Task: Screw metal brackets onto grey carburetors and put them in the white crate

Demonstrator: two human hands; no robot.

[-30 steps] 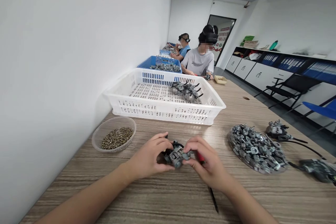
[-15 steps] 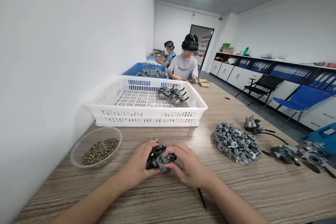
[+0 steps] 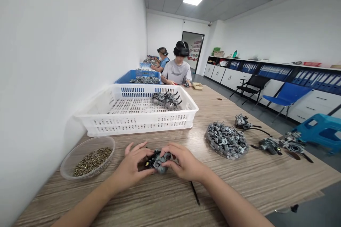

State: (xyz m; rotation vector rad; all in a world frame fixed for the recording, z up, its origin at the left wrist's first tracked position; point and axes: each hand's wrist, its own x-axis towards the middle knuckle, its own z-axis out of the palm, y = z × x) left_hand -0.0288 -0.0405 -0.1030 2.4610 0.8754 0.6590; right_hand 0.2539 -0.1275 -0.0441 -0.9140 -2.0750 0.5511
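Note:
Both hands hold a carburetor (image 3: 157,166) low over the wooden table, its round metal opening facing me. On its left side, my left hand (image 3: 133,163) grips it between thumb and index finger, the other fingers raised and spread. Opposite, my right hand (image 3: 183,163) has thumb and fingers closed on the body's right side; its fingertips hide part of the metal. A thin black hose (image 3: 195,193) shows below my right hand. Left of my hands is a clear bowl (image 3: 65,170) of small brass-coloured screws (image 3: 93,161). A round container of grey metal parts (image 3: 226,140) stands to the right.
A white perforated crate (image 3: 141,124) with a few carburetors (image 3: 167,101) stands ahead, a blue crate (image 3: 124,78) behind it. More carburetors (image 3: 269,145) lie on the right of the table. Two people sit farther along. A blue stool (image 3: 317,127) stands beyond the right edge.
The camera view has turned, so most of the scene sits further left. My left hand's outer fingers have lifted and spread from the carburetor; my right hand keeps its hold.

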